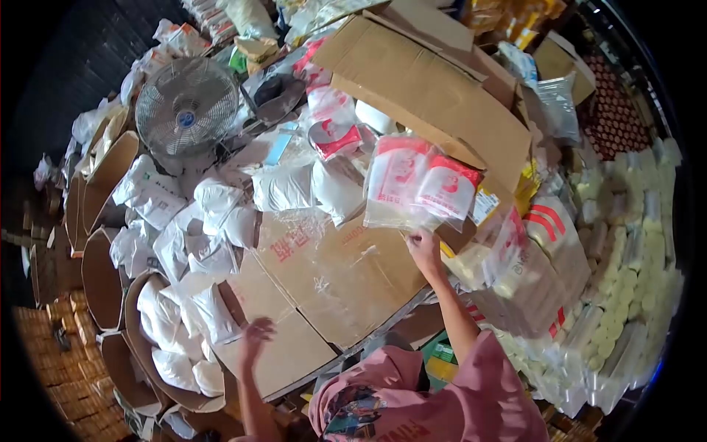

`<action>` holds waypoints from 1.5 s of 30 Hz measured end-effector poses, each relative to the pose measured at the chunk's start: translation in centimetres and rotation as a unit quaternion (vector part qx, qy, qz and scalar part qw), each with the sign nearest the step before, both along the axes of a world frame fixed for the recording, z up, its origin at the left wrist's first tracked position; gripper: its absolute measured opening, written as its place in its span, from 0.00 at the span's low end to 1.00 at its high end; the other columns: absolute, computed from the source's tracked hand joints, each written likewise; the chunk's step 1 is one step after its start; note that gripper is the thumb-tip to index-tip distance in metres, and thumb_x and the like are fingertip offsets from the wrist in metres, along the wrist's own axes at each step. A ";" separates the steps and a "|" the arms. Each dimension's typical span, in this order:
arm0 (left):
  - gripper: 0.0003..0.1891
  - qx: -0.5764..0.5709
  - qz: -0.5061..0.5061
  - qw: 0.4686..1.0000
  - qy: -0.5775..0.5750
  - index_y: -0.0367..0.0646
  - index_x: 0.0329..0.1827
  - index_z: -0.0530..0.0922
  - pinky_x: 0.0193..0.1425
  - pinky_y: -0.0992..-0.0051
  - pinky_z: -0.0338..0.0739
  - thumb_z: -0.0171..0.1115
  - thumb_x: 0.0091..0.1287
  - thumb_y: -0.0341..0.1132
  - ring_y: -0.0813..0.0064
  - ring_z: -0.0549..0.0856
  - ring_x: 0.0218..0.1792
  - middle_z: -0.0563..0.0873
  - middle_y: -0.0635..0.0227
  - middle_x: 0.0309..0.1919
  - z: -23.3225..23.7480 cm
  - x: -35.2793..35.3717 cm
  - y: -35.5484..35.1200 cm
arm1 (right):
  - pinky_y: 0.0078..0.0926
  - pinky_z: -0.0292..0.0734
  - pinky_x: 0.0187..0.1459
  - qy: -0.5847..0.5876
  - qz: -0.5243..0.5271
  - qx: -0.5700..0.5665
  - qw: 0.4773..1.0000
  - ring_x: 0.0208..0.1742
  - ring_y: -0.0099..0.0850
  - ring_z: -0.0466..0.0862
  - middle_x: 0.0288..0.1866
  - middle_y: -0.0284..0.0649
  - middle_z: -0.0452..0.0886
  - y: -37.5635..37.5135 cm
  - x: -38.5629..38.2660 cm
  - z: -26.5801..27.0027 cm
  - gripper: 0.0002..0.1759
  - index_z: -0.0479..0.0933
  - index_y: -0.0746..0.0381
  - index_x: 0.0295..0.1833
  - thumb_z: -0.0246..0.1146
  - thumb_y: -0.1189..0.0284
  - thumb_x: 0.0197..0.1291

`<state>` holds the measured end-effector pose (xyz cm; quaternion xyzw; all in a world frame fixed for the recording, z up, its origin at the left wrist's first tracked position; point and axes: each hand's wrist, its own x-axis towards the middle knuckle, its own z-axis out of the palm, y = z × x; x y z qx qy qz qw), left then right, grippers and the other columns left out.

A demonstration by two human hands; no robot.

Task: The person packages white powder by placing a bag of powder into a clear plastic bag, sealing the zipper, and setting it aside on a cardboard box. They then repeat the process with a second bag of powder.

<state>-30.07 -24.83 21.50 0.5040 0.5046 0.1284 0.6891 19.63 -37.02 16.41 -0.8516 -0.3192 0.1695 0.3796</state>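
Note:
My right hand (423, 249) is closed on the lower edge of a clear plastic bag with red print (416, 183), at the right of the cardboard-covered table. The bag lies nearly flat, and what is inside it I cannot make out. Low at the table's left front, my left hand (256, 337) hovers with its fingers apart, slightly blurred, holding nothing. Close beside it stands a carton (136, 324) of filled white bags (177, 328). Flat cardboard (346, 276) covers the table between my hands.
Several filled white bags (283, 188) lie along the table's far side and left. A metal fan (186, 107) stands at the back left. A large open carton (420, 81) leans at the back right. Stacked plastic-wrapped packs (626, 287) fill the right side.

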 end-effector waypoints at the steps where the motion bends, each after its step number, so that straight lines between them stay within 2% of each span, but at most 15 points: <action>1: 0.13 0.005 -0.041 0.994 0.098 0.38 0.51 0.79 0.36 0.76 0.79 0.53 0.68 0.30 0.75 0.85 0.38 0.85 0.65 0.40 -4.7 -0.5 -4.5 | 0.35 0.77 0.39 -0.064 0.027 -0.009 0.998 0.36 0.43 0.83 0.32 0.48 0.81 1.7 1.0 0.3 0.13 0.79 0.65 0.43 0.69 0.72 0.52; 3: 0.11 -0.196 0.107 0.972 0.076 0.38 0.48 0.80 0.34 0.76 0.80 0.56 0.67 0.31 0.74 0.85 0.36 0.86 0.65 0.39 -12.5 -5.7 -14.3 | 0.39 0.77 0.43 -0.166 0.039 0.010 0.985 0.44 0.47 0.80 0.43 0.52 0.78 5.1 2.6 -0.5 0.24 0.75 0.63 0.54 0.69 0.71 0.50; 4: 0.12 -0.101 -0.011 0.986 0.131 0.40 0.48 0.80 0.41 0.69 0.81 0.56 0.68 0.36 0.69 0.85 0.39 0.86 0.63 0.39 -17.2 -11.0 -20.8 | 0.40 0.77 0.44 -0.203 0.056 -0.004 0.978 0.46 0.47 0.79 0.48 0.53 0.76 6.6 3.2 0.0 0.28 0.72 0.62 0.58 0.69 0.71 0.50; 6: 0.13 -0.217 -0.009 0.935 0.281 0.40 0.50 0.79 0.43 0.68 0.81 0.56 0.68 0.37 0.68 0.84 0.40 0.85 0.63 0.41 -13.2 -11.1 -25.7 | 0.41 0.77 0.47 -0.239 0.080 -0.079 0.964 0.49 0.50 0.77 0.56 0.55 0.72 9.2 4.2 1.0 0.34 0.68 0.60 0.64 0.69 0.70 0.50; 10: 0.14 -0.296 0.056 0.895 0.328 0.42 0.52 0.77 0.46 0.66 0.80 0.57 0.68 0.39 0.66 0.83 0.43 0.83 0.62 0.44 -9.6 -8.8 -26.8 | 0.45 0.74 0.52 -0.244 0.066 -0.113 0.961 0.53 0.53 0.74 0.57 0.57 0.68 11.7 7.7 -1.2 0.34 0.67 0.62 0.66 0.68 0.65 0.53; 15: 0.17 -0.279 0.084 0.901 0.320 0.44 0.56 0.75 0.50 0.64 0.78 0.57 0.68 0.41 0.64 0.82 0.47 0.81 0.61 0.49 -7.6 -6.6 -24.5 | 0.49 0.76 0.48 -0.066 0.033 -0.147 0.986 0.47 0.58 0.80 0.44 0.65 0.79 12.7 12.6 -4.4 0.13 0.77 0.70 0.45 0.58 0.74 0.57; 16: 0.18 -0.274 0.084 0.904 0.317 0.44 0.57 0.74 0.51 0.63 0.78 0.57 0.68 0.42 0.64 0.82 0.47 0.80 0.61 0.50 -7.3 -6.2 -23.9 | 0.50 0.77 0.44 -0.173 -0.011 -0.026 0.984 0.39 0.58 0.81 0.32 0.63 0.80 12.4 12.2 -5.5 0.08 0.77 0.71 0.34 0.54 0.78 0.55; 20: 0.20 -0.253 0.082 0.915 0.303 0.46 0.60 0.73 0.54 0.62 0.77 0.58 0.68 0.44 0.62 0.81 0.50 0.78 0.60 0.53 -6.9 -5.0 -22.4 | 0.49 0.77 0.45 -0.091 -0.053 -0.018 0.994 0.42 0.57 0.82 0.36 0.62 0.81 12.2 11.1 -5.5 0.09 0.76 0.70 0.35 0.58 0.73 0.57; 24: 0.22 -0.230 0.071 0.926 0.291 0.48 0.62 0.71 0.57 0.60 0.76 0.58 0.68 0.45 0.60 0.80 0.53 0.77 0.59 0.57 -6.3 -4.9 -21.8 | 0.48 0.78 0.45 -0.104 -0.059 -0.179 0.977 0.41 0.52 0.84 0.37 0.56 0.83 12.7 8.7 -3.8 0.17 0.78 0.68 0.36 0.62 0.61 0.60; 33: 0.28 -0.163 0.042 0.960 0.225 0.51 0.69 0.67 0.64 0.56 0.73 0.59 0.68 0.50 0.55 0.77 0.59 0.72 0.57 0.65 -4.5 -8.0 -23.6 | 0.50 0.76 0.35 -0.066 0.084 -0.006 0.994 0.34 0.52 0.83 0.30 0.54 0.82 9.2 1.6 -3.5 0.10 0.79 0.62 0.37 0.58 0.67 0.61; 34: 0.29 -0.134 0.013 0.969 0.209 0.52 0.70 0.66 0.65 0.55 0.73 0.59 0.68 0.50 0.55 0.77 0.60 0.72 0.57 0.66 -5.0 -8.7 -23.9 | 0.48 0.74 0.31 -0.097 0.166 -0.014 0.981 0.31 0.50 0.81 0.25 0.52 0.79 8.1 -2.6 -4.2 0.08 0.76 0.62 0.33 0.57 0.68 0.60; 36: 0.41 -0.166 0.270 0.947 0.040 0.55 0.74 0.56 0.65 0.53 0.72 0.68 0.61 0.51 0.52 0.75 0.62 0.69 0.58 0.68 -0.2 -1.4 -22.0 | 0.44 0.71 0.28 0.017 0.401 0.041 0.915 0.25 0.43 0.77 0.25 0.49 0.77 3.5 -14.3 -4.8 0.08 0.76 0.60 0.33 0.57 0.68 0.59; 39: 0.41 -0.191 0.425 0.879 -0.105 0.53 0.72 0.56 0.65 0.53 0.71 0.68 0.60 0.51 0.53 0.75 0.61 0.71 0.58 0.65 1.6 2.8 -19.4 | 0.40 0.70 0.34 0.371 0.695 -0.009 0.617 0.32 0.40 0.77 0.29 0.51 0.76 -4.2 -32.2 -5.0 0.13 0.73 0.66 0.27 0.57 0.69 0.60; 41: 0.33 -0.216 0.429 0.865 -0.144 0.50 0.68 0.61 0.64 0.54 0.72 0.64 0.63 0.50 0.55 0.76 0.59 0.74 0.59 0.61 0.3 1.8 -19.1 | 0.39 0.66 0.30 0.321 0.698 0.240 0.593 0.26 0.35 0.73 0.23 0.45 0.75 -6.1 -34.9 0.6 0.13 0.70 0.68 0.24 0.56 0.71 0.57; 45: 0.22 -0.253 0.419 0.842 -0.225 0.45 0.59 0.72 0.63 0.55 0.72 0.56 0.68 0.49 0.59 0.79 0.56 0.81 0.59 0.53 -2.0 -0.8 -19.6 | 0.34 0.63 0.25 0.399 0.644 0.108 0.643 0.21 0.26 0.67 0.18 0.38 0.70 -6.4 -34.8 1.5 0.13 0.70 0.67 0.24 0.58 0.70 0.55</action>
